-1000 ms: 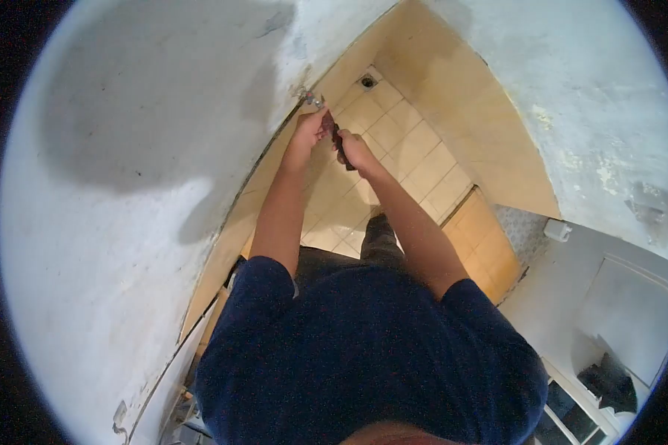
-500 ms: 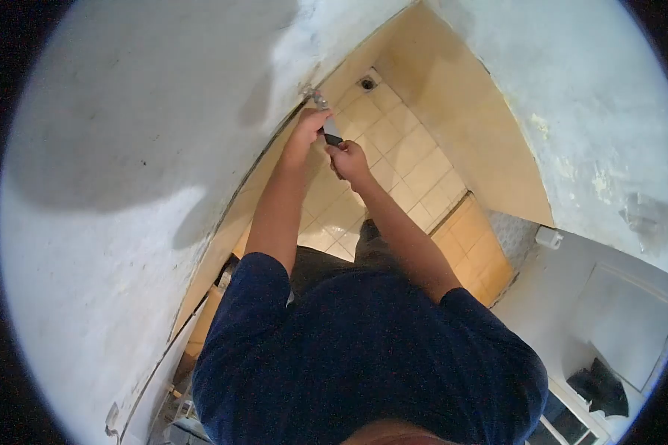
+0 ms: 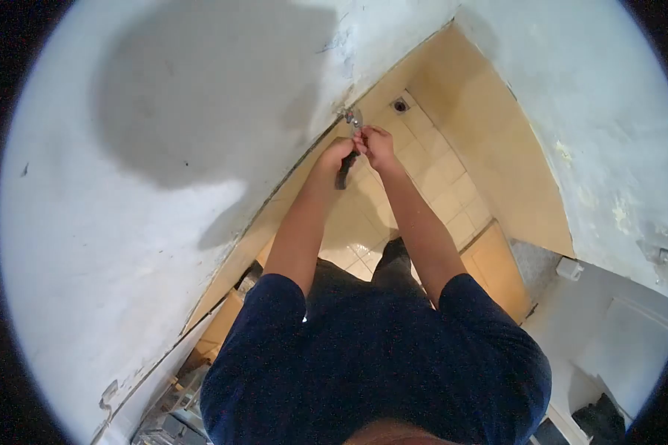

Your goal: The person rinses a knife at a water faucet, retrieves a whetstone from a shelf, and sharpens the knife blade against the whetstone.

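Close to the wall tap (image 3: 351,117), my left hand (image 3: 338,150) is closed round a tool with a black handle (image 3: 342,176). The handle's end sticks out below my fingers, and most of the tool's other end is hidden by my hands. My right hand (image 3: 377,144) is just beside it, fingers pinched together below the tap. What sits between those fingertips is too small to make out. A small grey metal part shows between the tap and my fingers.
Yellow-tiled wall panels (image 3: 490,126) and a pale tiled floor (image 3: 441,178) surround the hands. A floor drain (image 3: 400,105) lies in the corner beyond the tap. The worn white wall (image 3: 163,245) rises at left. A small white box (image 3: 569,268) is at right.
The black handle has passed from my right hand to my left. My right hand has moved up to the tap, its fingers now pinched. The view has shifted slightly.
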Demonstrator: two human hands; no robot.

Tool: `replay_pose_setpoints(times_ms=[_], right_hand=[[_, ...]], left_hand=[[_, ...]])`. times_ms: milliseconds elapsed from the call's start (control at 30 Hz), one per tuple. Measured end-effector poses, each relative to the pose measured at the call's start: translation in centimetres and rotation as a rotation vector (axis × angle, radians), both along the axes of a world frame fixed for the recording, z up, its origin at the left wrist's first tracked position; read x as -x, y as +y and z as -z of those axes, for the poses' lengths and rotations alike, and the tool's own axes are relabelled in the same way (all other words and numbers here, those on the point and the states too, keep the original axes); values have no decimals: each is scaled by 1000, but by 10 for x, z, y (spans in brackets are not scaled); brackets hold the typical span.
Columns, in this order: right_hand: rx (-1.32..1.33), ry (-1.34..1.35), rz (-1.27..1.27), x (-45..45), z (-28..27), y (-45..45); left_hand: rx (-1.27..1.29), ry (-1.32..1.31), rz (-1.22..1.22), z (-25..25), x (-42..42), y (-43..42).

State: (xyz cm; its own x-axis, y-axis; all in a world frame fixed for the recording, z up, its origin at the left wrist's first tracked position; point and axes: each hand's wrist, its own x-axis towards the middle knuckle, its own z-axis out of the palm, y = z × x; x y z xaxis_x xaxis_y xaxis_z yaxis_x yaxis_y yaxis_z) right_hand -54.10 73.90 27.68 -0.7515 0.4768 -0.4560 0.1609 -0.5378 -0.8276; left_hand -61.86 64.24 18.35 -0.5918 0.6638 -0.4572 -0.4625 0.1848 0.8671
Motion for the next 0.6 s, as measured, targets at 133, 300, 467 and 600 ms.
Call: replay_pose_setpoints(times_ms=[133,300,467,600], right_hand=[[402,177,4,33,28,17],[538,143,-36,49,79,31],[561,103,42,70,103,24],[230,9,-28,77,138,17]], left_hand=[[282,3,54,-52,-15,-10],[291,72,66,-42,-9,-9],[213,3,71,-5,0,-7],[251,-6,-19,-13,-5,-13]])
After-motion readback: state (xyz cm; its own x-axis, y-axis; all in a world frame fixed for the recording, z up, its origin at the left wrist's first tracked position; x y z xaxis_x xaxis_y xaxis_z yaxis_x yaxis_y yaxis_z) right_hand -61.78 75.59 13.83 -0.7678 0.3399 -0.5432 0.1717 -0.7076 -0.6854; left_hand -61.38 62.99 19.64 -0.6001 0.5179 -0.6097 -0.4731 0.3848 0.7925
